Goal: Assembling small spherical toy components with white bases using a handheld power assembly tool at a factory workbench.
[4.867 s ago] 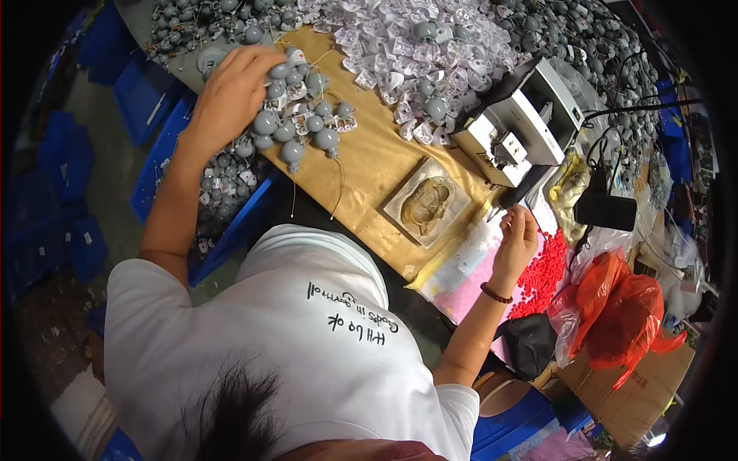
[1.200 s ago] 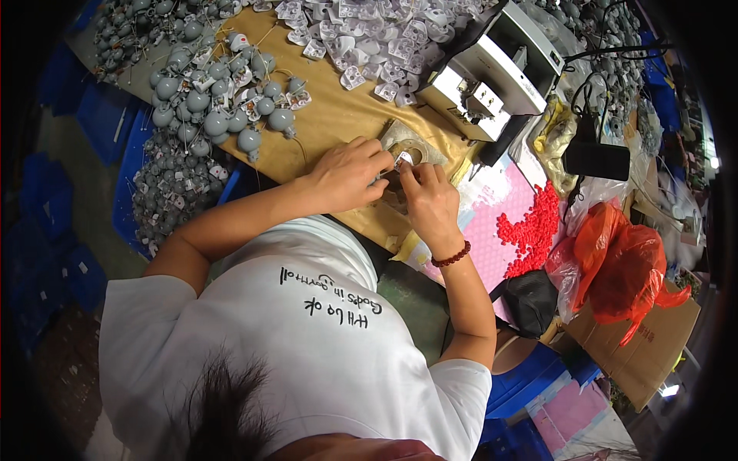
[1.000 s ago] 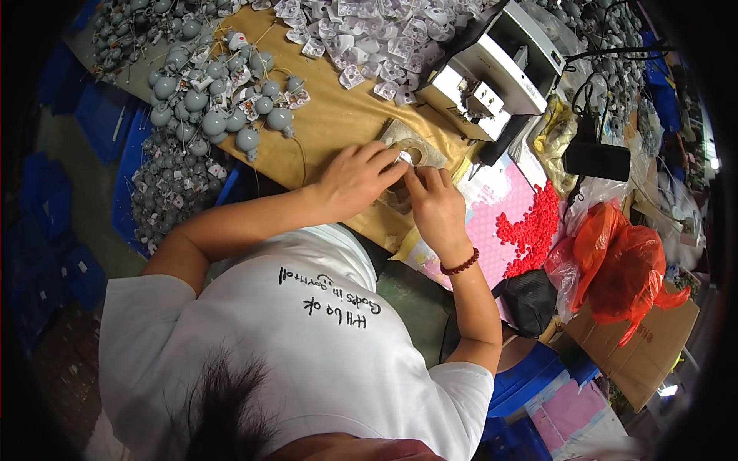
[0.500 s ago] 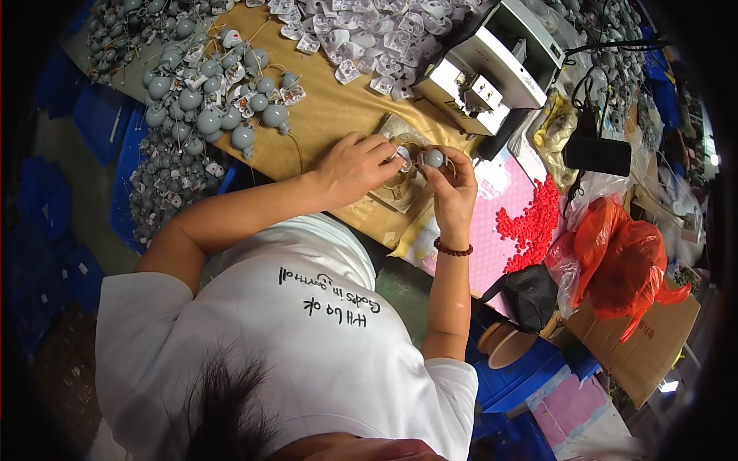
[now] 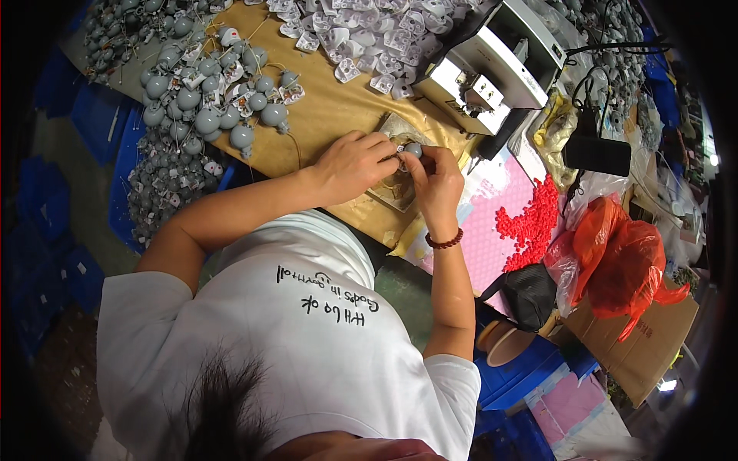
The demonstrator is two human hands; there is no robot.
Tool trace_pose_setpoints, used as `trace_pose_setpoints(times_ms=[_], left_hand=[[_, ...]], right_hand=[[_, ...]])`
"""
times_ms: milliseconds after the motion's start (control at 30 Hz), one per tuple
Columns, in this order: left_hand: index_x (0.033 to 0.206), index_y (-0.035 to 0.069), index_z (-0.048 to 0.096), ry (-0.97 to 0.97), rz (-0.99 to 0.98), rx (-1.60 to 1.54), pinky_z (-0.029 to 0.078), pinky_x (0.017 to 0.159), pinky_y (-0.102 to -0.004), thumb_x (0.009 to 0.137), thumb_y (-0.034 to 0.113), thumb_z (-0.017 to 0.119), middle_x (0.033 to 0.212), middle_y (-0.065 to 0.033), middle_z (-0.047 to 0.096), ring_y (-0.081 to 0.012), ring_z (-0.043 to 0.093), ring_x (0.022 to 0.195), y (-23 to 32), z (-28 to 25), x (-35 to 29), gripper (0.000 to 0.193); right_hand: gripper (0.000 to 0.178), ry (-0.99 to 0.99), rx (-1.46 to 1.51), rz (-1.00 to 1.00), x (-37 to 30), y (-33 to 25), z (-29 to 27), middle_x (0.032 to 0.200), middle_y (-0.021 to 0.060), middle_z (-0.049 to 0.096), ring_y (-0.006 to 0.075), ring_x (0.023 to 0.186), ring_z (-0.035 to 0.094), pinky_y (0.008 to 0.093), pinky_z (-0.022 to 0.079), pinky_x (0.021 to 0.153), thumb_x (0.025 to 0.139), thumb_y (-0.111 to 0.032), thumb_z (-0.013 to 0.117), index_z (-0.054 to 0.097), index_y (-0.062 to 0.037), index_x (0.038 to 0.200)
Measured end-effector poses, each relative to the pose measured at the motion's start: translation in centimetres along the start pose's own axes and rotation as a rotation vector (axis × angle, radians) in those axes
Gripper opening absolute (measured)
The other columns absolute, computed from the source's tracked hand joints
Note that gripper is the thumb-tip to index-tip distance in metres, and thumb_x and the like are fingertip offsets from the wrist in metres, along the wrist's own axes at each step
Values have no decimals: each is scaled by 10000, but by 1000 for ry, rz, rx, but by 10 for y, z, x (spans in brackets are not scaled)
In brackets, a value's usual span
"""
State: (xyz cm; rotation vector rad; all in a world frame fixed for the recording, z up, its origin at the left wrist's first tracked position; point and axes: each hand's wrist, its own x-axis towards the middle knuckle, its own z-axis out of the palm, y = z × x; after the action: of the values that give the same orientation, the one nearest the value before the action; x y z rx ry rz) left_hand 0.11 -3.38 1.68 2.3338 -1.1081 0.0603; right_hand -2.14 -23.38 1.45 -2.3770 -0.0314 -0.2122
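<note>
Right hand (image 5: 441, 188) pinches grey ball (image 5: 413, 149); bin (image 5: 120, 201) holds more.

One left hand (image 5: 357, 167), one right hand (image 5: 440, 186), one small grey ball (image 5: 413, 149) at the grip, one square block (image 5: 395, 192) just beneath, one white machine (image 5: 503, 69) beyond, one black pouch (image 5: 529, 298) and one heap of red pieces (image 5: 530, 223) rightward, piled grey balls (image 5: 207, 121) leftward, too many to count

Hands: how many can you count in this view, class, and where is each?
2. The left hand is over the left side of the square block; the right hand is at its right side, fingertips by a small grey ball. No others show.
</note>
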Motion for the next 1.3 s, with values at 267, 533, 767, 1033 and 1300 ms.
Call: trace_pose_setpoints(times_ms=[267, 533, 767, 1033, 1300], left_hand=[[1061, 97, 593, 41, -112, -20, 489, 816, -377, 753, 124, 716, 993, -41, 580, -245, 559, 1012, 7, 4, 28, 333], [1039, 100, 616, 45, -118, -49, 515, 778, -372, 747, 113, 715, 958, -43, 576, -250, 555, 986, 4, 8, 29, 309], [1029, 101, 620, 57, -115, -147, 528, 764, -378, 746, 116, 720, 961, -45, 575, -256, 555, 982, 1, 7, 30, 301], [1036, 102, 637, 46, -147, -152, 520, 792, -395, 723, 124, 738, 992, -42, 587, -266, 561, 1002, -2, 3, 28, 330], [1012, 91, 631, 46, -164, -138, 523, 809, -395, 723, 133, 730, 977, -53, 594, -274, 563, 1006, 1, 6, 29, 309]], right_hand=[[354, -46, 96, 132, -5, 1, 3, 793, 66, 604, 212, 704, 593, 331, 497, 632, 840, -170, 781, 632, -28, 1128], [523, 419, -133, 47, 96, 111, -54, 1109, 203, 624, 273, 991, 620, 354, 506, 816, 900, -211, 694, 510, 46, 1317], [548, 381, 137, 232, 118, 142, -61, 883, 140, 665, 228, 788, 646, 317, 530, 731, 867, -140, 720, 474, 49, 1318], [572, 596, 959, -325, 97, -59, -121, 811, 80, 626, 172, 688, 613, 298, 547, 715, 835, 74, 678, 366, -7, 1307], [457, 482, 885, -256, 144, -57, -86, 789, 91, 668, 176, 628, 665, 314, 565, 667, 800, 104, 696, 493, 33, 1203]])
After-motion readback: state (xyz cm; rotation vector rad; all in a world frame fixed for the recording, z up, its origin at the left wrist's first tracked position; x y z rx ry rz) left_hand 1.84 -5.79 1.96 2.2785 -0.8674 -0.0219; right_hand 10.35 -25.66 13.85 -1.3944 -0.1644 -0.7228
